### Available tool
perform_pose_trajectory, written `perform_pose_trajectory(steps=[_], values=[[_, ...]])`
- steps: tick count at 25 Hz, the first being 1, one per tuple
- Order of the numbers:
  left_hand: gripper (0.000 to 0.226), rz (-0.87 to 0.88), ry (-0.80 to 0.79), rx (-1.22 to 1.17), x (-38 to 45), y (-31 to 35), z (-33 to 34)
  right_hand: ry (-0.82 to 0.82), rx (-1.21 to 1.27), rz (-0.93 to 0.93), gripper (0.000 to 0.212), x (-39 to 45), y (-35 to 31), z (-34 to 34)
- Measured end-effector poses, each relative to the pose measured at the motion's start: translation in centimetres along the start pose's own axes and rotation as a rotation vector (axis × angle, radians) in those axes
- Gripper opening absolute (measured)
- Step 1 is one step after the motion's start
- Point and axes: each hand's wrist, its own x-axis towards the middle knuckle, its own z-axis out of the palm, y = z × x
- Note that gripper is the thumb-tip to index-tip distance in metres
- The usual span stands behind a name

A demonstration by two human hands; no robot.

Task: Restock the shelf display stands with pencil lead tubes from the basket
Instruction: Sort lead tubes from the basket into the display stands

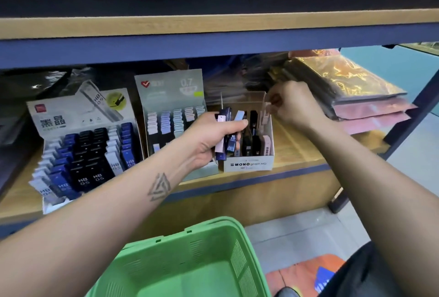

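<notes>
Three cardboard display stands (247,154) sit on the wooden shelf (299,151). Left hand (213,135) grips about four flat plastic lead tubes (225,140); right hand (292,106) fingers pinch one pink tube (267,106) over the white stand. One slotted green plastic basket (190,256) sits below.

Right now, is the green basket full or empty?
Empty as far as visible: the green basket shows only bare floor; its near part is out of frame.
</notes>
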Motion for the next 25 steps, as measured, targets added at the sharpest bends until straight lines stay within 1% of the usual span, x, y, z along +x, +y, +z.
perform_pose_trajectory(steps=[2,6,11,13,15,18,20,22,23,24,25], values=[[0.007,0.001,-0.004,-0.004,0.1,0.0,0.1,-0.024,-0.018,0.019,0.014,0.0,0.6,0.4],[0.007,-0.011,-0.021,0.002,-0.1,0.0,0.0,-0.063,-0.008,0.072,0.016,-0.2,1.4,1.2],[0.007,-0.025,-0.025,-0.009,-0.3,-0.4,-0.1,-0.046,0.045,0.113,0.012,-0.5,1.6,2.7],[0.007,-0.027,-0.03,-0.008,-0.3,-0.5,-0.2,-0.015,0.009,0.083,0.013,-0.8,1.6,3.1],[0.009,-0.035,-0.032,0.005,-0.4,-0.6,-0.2,0.01,-0.054,0.034,0.018,-1.0,1.6,3.5],[0.01,-0.052,-0.04,0.008,-0.5,-0.7,-0.2,0.012,-0.083,0.005,0.033,-1.2,1.9,3.5],[0.011,-0.055,-0.042,-0.005,-0.6,-0.8,-0.3,0.012,-0.056,0.013,0.03,-1.1,2.0,3.2],[0.012,-0.052,-0.044,-0.014,-0.8,-0.9,-0.4,0.041,0.071,0.036,0.021,-1.0,1.6,2.7],[0.013,-0.049,-0.046,-0.011,-0.9,-1.0,-0.4,0.043,0.202,0.058,0.016,-1.0,1.0,2.5],[0.015,-0.046,-0.044,-0.006,-0.9,-1.0,-0.5,0.009,0.365,0.092,0.011,-0.9,0.2,2.3],[0.017,-0.043,-0.037,-0.003,-1.0,-1.1,-0.6,-0.071,0.529,0.133,0.007,-1.0,-0.6,2.1]])
